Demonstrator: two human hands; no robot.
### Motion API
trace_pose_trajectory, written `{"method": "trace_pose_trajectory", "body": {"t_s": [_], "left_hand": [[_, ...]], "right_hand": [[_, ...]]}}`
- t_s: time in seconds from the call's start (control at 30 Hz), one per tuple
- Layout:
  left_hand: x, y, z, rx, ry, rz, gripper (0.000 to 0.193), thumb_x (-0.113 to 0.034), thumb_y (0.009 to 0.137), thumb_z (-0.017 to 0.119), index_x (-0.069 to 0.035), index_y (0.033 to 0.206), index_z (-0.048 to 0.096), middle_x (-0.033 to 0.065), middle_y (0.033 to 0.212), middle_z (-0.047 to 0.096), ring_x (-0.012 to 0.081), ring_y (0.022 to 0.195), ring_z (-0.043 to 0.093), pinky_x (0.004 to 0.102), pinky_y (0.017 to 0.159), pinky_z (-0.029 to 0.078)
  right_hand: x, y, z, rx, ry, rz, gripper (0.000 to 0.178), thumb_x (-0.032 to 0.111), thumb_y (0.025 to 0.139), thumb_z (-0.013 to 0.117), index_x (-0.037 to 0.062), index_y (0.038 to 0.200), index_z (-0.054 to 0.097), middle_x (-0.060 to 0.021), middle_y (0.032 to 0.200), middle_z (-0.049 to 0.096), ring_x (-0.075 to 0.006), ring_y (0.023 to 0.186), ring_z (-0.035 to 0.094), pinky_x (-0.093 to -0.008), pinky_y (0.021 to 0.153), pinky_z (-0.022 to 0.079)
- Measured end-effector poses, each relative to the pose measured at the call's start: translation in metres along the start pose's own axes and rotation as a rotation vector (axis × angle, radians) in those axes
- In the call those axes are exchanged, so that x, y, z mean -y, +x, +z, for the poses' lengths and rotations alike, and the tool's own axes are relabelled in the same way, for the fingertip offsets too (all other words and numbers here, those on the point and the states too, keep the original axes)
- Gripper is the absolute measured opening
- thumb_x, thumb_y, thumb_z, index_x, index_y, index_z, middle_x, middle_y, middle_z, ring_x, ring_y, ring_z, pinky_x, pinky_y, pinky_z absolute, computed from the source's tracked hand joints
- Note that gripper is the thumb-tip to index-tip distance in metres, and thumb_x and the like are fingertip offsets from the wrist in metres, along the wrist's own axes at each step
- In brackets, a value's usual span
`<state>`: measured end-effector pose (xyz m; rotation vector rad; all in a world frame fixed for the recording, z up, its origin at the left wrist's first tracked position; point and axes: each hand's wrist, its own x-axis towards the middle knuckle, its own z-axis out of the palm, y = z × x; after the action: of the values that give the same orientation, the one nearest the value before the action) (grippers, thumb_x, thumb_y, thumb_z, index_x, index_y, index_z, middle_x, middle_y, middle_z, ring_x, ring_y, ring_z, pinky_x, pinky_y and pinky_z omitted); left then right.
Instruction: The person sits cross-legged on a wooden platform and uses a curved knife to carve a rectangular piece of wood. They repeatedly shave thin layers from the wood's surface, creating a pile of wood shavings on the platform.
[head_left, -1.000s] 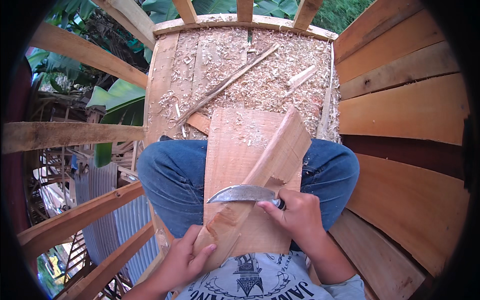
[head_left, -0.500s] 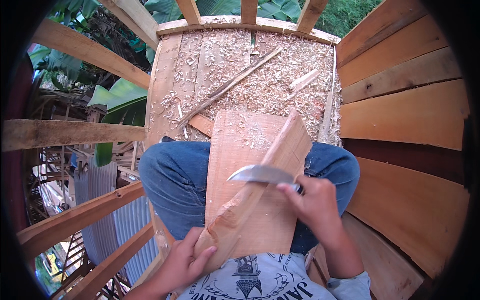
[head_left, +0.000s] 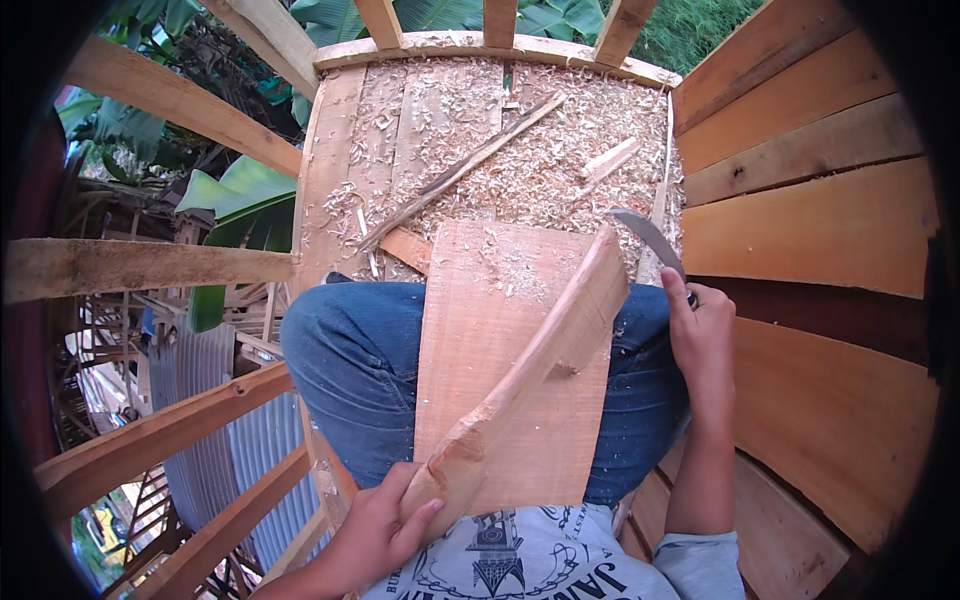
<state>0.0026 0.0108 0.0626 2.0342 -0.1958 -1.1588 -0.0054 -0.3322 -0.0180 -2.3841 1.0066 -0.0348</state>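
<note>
Wood (head_left: 580, 320) partly shaped, knife (head_left: 650, 238) away from the worked edge

It lies aslant over a board (head_left: 460, 290) set between the legs of the jeans (head_left: 345, 350), near end by the shirt (head_left: 490, 545), far end pointing toward the shavings (head_left: 530, 175).

Shaping looks well begun but unfinished, as far as I can judge. The long upper edge seems pared round over much of its length, a rough hollow is cut close to the left hand (head_left: 390, 520), and a step shows on the other side, about midway. The broad face looks flat and little worked, and the hollow is uneven. How much cutting is left cannot be told.

The left hand pinches the near end between thumb and curled fingers, the thumb on the face turned toward the right. The right hand (head_left: 700, 335) is closed round the knife's handle, thumb laid along it, well apart from the left. The curved blade is just beside the far end; whether it touches, I cannot tell.

No container shows. The shavings lie loose and thick on the floor (head_left: 325, 190), with a thinner scatter on the board's far part. A stick (head_left: 470, 166) and an offcut (head_left: 610, 158) lie among them, between slats (head_left: 150, 268) at left and a plank wall (head_left: 800, 220) at right.
</note>
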Motion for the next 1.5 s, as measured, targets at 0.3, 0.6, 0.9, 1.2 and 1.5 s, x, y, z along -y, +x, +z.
{"method": "trace_pose_trajectory", "body": {"t_s": [0.3,0.6,0.9,1.2,1.5], "left_hand": [[-0.001,0.004,0.002,0.006,-0.026,-0.023,0.031,-0.011,0.09,0.059,0.001,0.116,0.047,0.0233,0.085,0.064,0.0309,0.085,0.068,0.034,0.071,0.05],[-0.006,-0.003,0.006,-0.016,-0.048,-0.051,0.029,-0.01,0.089,0.058,0.002,0.114,0.049,0.0173,0.09,0.063,0.0205,0.084,0.064,0.0313,0.074,0.048],[-0.01,0.003,0.002,0.008,-0.057,-0.022,0.03,-0.01,0.09,0.058,0.001,0.116,0.048,0.0204,0.089,0.062,0.0276,0.083,0.065,0.0337,0.071,0.049],[-0.015,0.001,0.007,-0.029,0.006,-0.018,0.029,-0.009,0.089,0.057,0.001,0.115,0.049,0.0188,0.088,0.064,0.0255,0.079,0.066,0.0332,0.07,0.049],[-0.01,-0.006,0.0,0.002,-0.071,-0.06,0.029,-0.009,0.089,0.057,0.001,0.115,0.049,0.0197,0.092,0.063,0.0264,0.087,0.064,0.0342,0.076,0.048]], "right_hand": [[0.039,-0.092,0.018,0.304,-0.005,-0.407,0.053,0.05,0.069,0.076,0.0035,0.055,0.054,-0.0129,0.049,0.051,-0.031,0.046,0.055,-0.0366,0.044,0.043],[-0.005,-0.022,0.008,-0.01,-0.034,0.061,0.066,0.056,0.084,0.061,-0.0061,0.062,0.055,-0.0208,0.051,0.052,-0.0349,0.047,0.052,-0.0424,0.048,0.041],[0.042,-0.098,0.016,0.302,-0.035,-0.453,0.056,0.053,0.075,0.071,0.0033,0.055,0.053,-0.0125,0.048,0.052,-0.0291,0.045,0.057,-0.0375,0.044,0.045],[0.022,-0.063,0.017,0.062,-0.156,-0.406,0.059,0.056,0.074,0.069,0.0015,0.057,0.053,-0.0142,0.05,0.052,-0.0323,0.046,0.055,-0.0392,0.044,0.042],[0.008,-0.05,-0.007,0.056,0.006,-0.107,0.053,0.044,0.085,0.065,-0.0045,0.064,0.057,-0.022,0.052,0.05,-0.0339,0.045,0.051,-0.0413,0.047,0.039]]}}
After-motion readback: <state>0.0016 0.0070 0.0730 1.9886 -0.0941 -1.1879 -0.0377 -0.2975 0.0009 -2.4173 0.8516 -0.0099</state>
